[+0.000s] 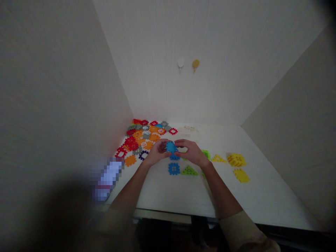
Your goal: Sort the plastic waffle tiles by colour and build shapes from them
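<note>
Both my hands meet over the middle of the white table (pixel 183 196). My left hand (pixel 156 152) and my right hand (pixel 191 151) are closed on a blue interlocking plastic piece (pixel 171 146), held between them just above the table. Right under it lies another blue piece (pixel 174 157), partly hidden. A flat blue square tile (pixel 174 168) lies a little nearer to me. A green triangle tile (pixel 189 171) sits beside it on the right.
A heap of red, orange and grey tiles (pixel 143 136) fills the back left corner. A green piece (pixel 206 154), a yellow triangle (pixel 219 159) and two yellow pieces (pixel 236 160) lie to the right. Walls close in on three sides; two hooks (pixel 188 64) hang on the back wall.
</note>
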The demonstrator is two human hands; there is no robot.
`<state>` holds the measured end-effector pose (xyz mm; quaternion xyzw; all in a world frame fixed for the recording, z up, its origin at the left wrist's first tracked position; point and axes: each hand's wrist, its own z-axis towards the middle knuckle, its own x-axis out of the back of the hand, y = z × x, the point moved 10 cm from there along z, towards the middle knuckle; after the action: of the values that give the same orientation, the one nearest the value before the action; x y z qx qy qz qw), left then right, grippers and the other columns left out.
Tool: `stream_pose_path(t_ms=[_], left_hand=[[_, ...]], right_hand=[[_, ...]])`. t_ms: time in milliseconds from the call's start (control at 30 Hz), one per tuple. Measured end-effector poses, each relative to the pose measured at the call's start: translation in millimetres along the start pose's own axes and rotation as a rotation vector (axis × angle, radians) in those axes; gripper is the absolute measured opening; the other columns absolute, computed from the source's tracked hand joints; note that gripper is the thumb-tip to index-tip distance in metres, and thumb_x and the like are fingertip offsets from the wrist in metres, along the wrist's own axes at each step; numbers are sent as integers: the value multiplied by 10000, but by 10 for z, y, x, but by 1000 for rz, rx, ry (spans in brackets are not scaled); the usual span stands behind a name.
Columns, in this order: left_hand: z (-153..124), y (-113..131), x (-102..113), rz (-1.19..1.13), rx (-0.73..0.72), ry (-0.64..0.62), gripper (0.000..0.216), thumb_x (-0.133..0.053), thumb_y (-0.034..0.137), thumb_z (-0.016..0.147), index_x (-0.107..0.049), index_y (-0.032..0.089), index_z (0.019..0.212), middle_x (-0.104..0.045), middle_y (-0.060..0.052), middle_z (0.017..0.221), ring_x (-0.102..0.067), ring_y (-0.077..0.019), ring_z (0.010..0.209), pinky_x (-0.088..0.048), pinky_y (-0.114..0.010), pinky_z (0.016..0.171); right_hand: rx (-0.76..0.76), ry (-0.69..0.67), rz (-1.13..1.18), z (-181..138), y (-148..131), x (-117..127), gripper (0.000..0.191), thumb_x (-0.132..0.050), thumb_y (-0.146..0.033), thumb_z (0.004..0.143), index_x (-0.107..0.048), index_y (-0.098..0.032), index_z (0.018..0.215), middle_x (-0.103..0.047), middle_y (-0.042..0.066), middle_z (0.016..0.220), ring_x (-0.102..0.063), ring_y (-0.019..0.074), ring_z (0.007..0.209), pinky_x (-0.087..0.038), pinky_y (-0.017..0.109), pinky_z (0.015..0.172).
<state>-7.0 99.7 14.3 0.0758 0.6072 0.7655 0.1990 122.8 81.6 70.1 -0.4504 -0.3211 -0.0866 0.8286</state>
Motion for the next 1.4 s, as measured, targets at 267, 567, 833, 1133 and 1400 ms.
stream_pose_path(t_ms=[267, 567, 833, 1133, 1400], left_hand=[[-33, 64, 55, 656, -60, -48, 525, -780, 355, 623, -630, 229, 1110, -632, -79, 1123, -592, -237, 1003, -472, -375, 871], [-11, -40, -9, 788, -52, -72, 519, -810, 381, 555, -675, 241, 1037, -665, -66, 1031, -600, -265, 968, -434, -395, 909], [-21, -121, 17, 743, -8, -96, 548, -798, 342, 566, -657, 235, 1084, -666, -62, 1015, -615, -228, 894, -467, -348, 808], [-28, -95, -23, 764, -18, -117, 404, -750, 301, 616, -677, 220, 1006, -682, -48, 942, -627, -204, 835, -475, -314, 738], [-31, -104, -39, 814, 2, -126, 369, -746, 292, 627, -671, 213, 979, -685, -37, 905, -632, -200, 822, -470, -308, 721]], right_hand=[[26, -123, -129, -30, 121, -148, 273, -679, -205, 715, -682, -188, 987, -653, 70, 1081, -633, 158, 896, -501, 311, 842], [41, -216, -318, -81, 253, -288, 280, -669, -190, 705, -667, -182, 984, -651, 79, 1076, -609, 194, 980, -458, 341, 912], [20, -231, -349, -91, 334, -315, 301, -668, -192, 698, -664, -178, 998, -659, 85, 1073, -607, 219, 1000, -453, 358, 912], [19, -237, -342, -101, 360, -334, 290, -656, -185, 705, -660, -181, 995, -659, 83, 1077, -613, 209, 994, -463, 341, 891], [34, -240, -346, -99, 337, -331, 282, -661, -187, 695, -670, -167, 977, -652, 100, 1092, -614, 215, 992, -461, 331, 899]])
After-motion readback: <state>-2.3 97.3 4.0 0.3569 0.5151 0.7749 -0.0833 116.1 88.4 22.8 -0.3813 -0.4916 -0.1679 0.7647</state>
